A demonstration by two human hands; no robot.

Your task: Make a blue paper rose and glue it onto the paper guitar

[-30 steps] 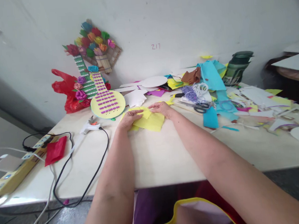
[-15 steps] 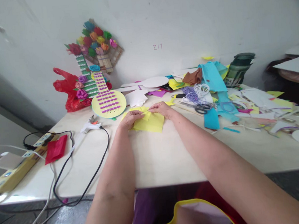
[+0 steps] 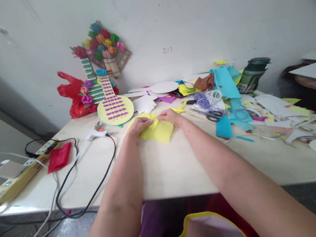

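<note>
A piece of thin yellow crepe paper (image 3: 158, 132) hangs between my two hands, its lower part spread out over the white table. My left hand (image 3: 141, 125) pinches it at the left, fingers closed on the upper edge. At the right, my right hand (image 3: 170, 116) pinches the same edge between thumb and fingers. Between the fingertips the paper is bunched in a small fold. Just behind and left of my hands lies a yellow paper guitar shape (image 3: 116, 113) with purple strips across it.
To the left are a hot glue gun (image 3: 96, 133) with a black cord, folded red paper (image 3: 59, 157) and a power strip (image 3: 10, 185). On the right lie scissors (image 3: 214, 116), purple yarn (image 3: 202, 100), blue crepe paper (image 3: 223, 126), many scraps and a green bottle (image 3: 254, 74).
The yellow paper's lower edge has tilted, its right corner now hanging slightly lower. Both hands keep their pinch in nearly the same place.
</note>
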